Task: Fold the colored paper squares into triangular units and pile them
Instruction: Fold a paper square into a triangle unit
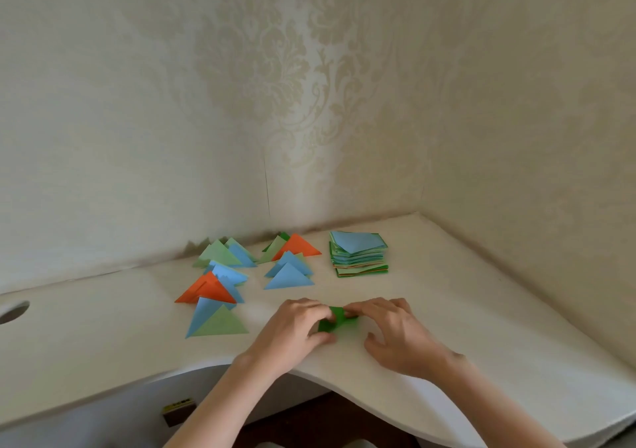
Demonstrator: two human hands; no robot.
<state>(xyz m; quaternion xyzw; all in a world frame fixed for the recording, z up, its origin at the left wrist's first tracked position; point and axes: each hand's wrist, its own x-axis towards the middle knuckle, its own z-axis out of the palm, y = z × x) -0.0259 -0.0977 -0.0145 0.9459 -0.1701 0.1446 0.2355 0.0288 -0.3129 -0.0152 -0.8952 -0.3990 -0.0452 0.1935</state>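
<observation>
While the small dark green paper square lies on the white desk near its front edge, the left hand and right hand pinch its folded edges. Thin, light paper probably creases easily and slides, so holding corners seems wisest.

left hand bare | right hand bare | forearms unsleeved
</observation>
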